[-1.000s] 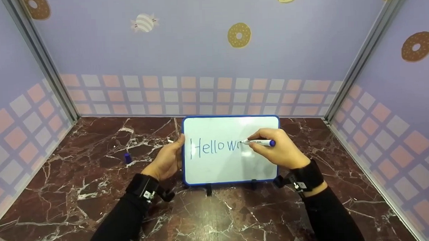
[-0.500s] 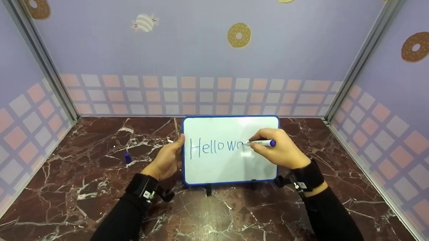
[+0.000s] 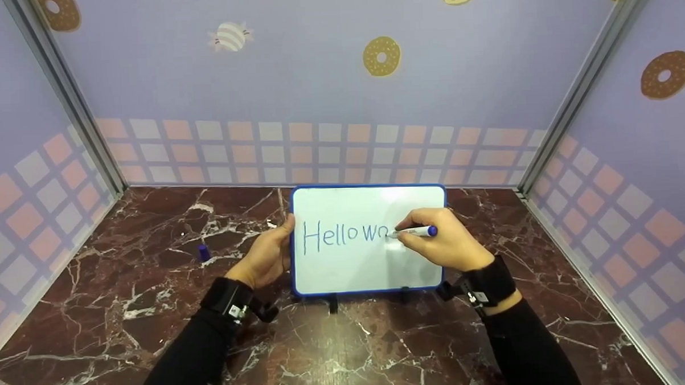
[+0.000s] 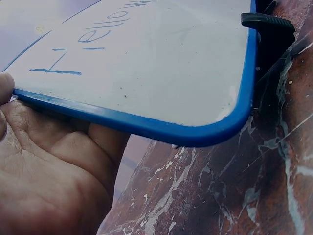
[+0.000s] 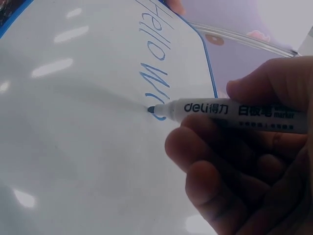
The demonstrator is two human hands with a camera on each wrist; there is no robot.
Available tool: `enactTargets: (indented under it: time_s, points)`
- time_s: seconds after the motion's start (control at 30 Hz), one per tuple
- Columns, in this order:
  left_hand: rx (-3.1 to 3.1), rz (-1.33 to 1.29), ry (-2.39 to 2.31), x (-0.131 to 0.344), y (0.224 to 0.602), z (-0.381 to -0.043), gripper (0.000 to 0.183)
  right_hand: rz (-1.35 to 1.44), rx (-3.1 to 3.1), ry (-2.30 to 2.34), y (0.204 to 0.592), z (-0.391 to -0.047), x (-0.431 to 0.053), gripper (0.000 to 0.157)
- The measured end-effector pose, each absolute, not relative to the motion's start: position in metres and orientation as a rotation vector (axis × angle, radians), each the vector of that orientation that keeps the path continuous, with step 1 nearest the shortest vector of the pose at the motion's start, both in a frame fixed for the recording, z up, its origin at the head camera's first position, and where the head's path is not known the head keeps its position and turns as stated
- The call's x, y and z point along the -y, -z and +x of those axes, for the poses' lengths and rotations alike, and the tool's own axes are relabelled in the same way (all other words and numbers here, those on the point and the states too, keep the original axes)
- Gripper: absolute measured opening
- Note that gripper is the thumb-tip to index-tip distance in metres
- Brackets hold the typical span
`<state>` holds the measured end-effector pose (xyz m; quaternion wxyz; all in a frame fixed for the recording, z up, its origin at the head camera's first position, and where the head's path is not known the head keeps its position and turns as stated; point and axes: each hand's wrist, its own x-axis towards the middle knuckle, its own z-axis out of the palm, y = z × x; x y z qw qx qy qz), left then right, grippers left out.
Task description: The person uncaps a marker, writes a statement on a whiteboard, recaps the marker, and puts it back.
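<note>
A small whiteboard (image 3: pixel 345 266) with a blue frame leans back on black feet (image 3: pixel 333 303), bearing blue handwriting "Hello w" and a round letter after it. My left hand (image 3: pixel 263 255) grips its left edge, thumb at the front side and the fingers largely hidden behind. Pinched in my right hand (image 3: pixel 448 240) is a white whiteboard marker (image 5: pixel 205 108) with a blue end. Its dark tip meets the board at the round letter, as the right wrist view shows. The blue marker cap (image 3: pixel 204 252) lies on the table, left of my left hand.
Brown marbled table (image 3: pixel 337 358) spreads below the board. A lilac back wall (image 3: pixel 304 74) with printed doughnuts and checks rises close behind it. Metal corner posts (image 3: pixel 589 81) and side walls bound the table on both sides. Each wrist wears a black strap (image 3: pixel 228 299).
The marker tip has moved slightly right and down, and the round letter's right side has been drawn. My left hand, the board and the cap have stayed in place.
</note>
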<state>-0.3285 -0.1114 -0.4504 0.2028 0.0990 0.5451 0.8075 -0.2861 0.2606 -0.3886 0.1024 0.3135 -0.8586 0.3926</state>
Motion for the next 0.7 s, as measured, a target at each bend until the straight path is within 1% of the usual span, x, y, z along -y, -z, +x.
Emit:
enactTargets:
  time_s: [0.7]
  points:
    - [-1.506,0.277,-2.255,0.1111,0.451,-0.3294,0.052,0.969,2.53,-1.21,0.3924,-0.2889,-0.2581,0.009]
